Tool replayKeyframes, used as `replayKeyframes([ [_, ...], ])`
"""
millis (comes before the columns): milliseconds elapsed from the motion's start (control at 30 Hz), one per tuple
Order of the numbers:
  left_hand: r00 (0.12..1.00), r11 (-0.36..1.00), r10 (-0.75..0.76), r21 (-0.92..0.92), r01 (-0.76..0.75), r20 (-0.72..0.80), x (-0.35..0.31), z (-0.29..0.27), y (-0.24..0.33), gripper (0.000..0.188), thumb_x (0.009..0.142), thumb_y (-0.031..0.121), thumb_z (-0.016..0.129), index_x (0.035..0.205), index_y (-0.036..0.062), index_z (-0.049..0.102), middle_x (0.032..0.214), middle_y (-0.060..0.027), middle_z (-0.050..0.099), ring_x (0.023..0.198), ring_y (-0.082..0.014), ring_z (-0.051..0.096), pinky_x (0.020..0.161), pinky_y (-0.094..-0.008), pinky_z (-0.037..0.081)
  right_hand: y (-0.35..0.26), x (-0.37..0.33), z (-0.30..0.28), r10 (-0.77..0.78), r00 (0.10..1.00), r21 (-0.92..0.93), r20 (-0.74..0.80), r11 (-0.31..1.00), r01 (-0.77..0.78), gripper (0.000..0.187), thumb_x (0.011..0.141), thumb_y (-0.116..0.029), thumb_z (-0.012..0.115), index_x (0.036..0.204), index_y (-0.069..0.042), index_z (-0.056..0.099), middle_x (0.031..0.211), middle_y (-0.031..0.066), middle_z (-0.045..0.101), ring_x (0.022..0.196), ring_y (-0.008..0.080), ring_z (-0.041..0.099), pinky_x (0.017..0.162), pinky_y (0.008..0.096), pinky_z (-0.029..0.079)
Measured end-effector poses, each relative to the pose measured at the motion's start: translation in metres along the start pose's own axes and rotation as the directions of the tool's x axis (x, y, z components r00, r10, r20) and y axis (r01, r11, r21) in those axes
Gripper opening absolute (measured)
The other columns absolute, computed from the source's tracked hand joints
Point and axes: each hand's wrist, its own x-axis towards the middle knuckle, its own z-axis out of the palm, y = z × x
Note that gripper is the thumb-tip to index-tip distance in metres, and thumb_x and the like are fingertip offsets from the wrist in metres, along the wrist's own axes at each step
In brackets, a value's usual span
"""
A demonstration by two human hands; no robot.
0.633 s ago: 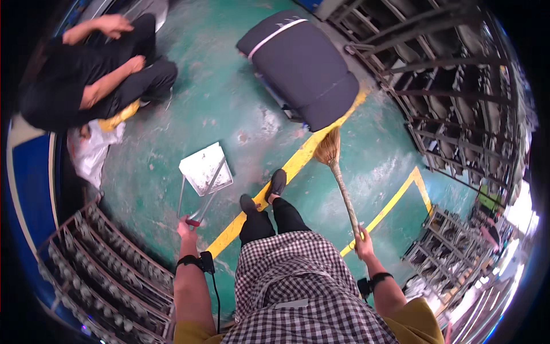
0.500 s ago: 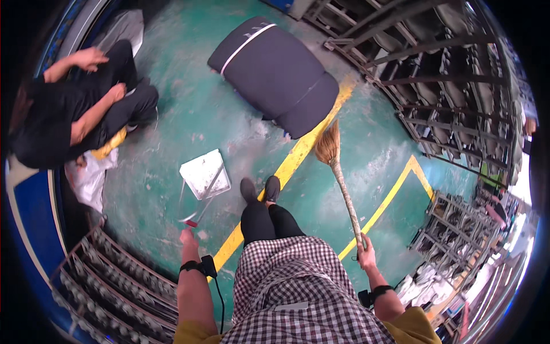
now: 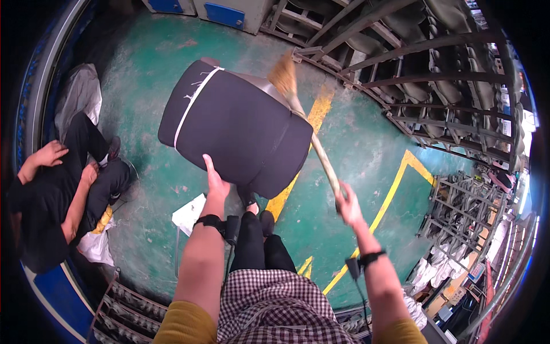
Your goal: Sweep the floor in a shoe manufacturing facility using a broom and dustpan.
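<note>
My right hand (image 3: 348, 205) is wrapped round the handle of a straw broom (image 3: 322, 157). The broom slants up and away to the left, its bristles beyond the right part of a large dark bundle. That bundle (image 3: 240, 129) is rounded and bound with a white cord near its left end. At its near edge is my left hand (image 3: 216, 182), open with a finger stretched up against the dark surface; other fingers are partly hidden. A white dustpan (image 3: 189, 215) with a long thin handle stands on the floor left of my legs, partly covered by my left arm.
A seated person (image 3: 63, 189) in dark clothes is at the left, beside a white sack (image 3: 96, 246). Metal racks (image 3: 447, 80) full of grey parts line the right, with a smaller rack (image 3: 458, 209) below. Another rack (image 3: 129, 309) stands at the lower left. Yellow lines (image 3: 395, 189) mark the green floor.
My left hand has left the area of the dustpan's handle and reached the dark bundle. My right hand has swung the broom forward and left. The bundle appears closer and lower in view.
</note>
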Motion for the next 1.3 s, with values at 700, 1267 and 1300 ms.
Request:
replayKeyframes([
  [700,0.974,0.994,-0.029,-0.111,0.004,-0.225,-0.042,-0.138,0.107,0.08,0.076,0.06,0.054,0.132,0.0062,0.035,0.132,-0.0091,0.041,0.118,-0.0276,0.041,0.101,-0.0418,0.032,-0.022,-0.047,-0.096,0.315,0.94,-0.255,-0.13,0.906,-0.339,0.054,0.082,-0.019,0.061,0.131,-0.014,0.039,0.06,0.0008,0.047,0.049,0.0093,0.045,0.045,0.027,0.039],
  [1267,0.645,0.717,0.295,0.609,0.338,-0.705,-0.071,0.03,0.06,0.102,0.062,0.036,0.076,0.141,0.0198,0.013,0.14,-0.0324,0.004,0.131,-0.042,0.013,0.106,-0.0422,0.022,-0.33,0.203,0.035,-0.057,0.89,-0.736,0.451,0.54,0.408,0.041,0.086,-0.04,0.046,0.119,-0.014,0.042,0.096,0.023,0.059,0.097,0.0428,0.052,0.082,0.0492,0.04],
  [1300,0.638,0.731,0.29,0.596,0.334,-0.713,-0.068,0.03,0.067,0.102,0.062,0.036,0.076,0.141,0.0198,0.013,0.14,-0.0324,0.004,0.131,-0.042,0.013,0.106,-0.0422,0.022,-0.35,0.21,0.055,-0.061,0.885,-0.739,0.462,0.525,0.422,0.041,0.086,-0.04,0.046,0.119,-0.014,0.042,0.096,0.023,0.059,0.097,0.0428,0.052,0.082,0.0492,0.04],
])
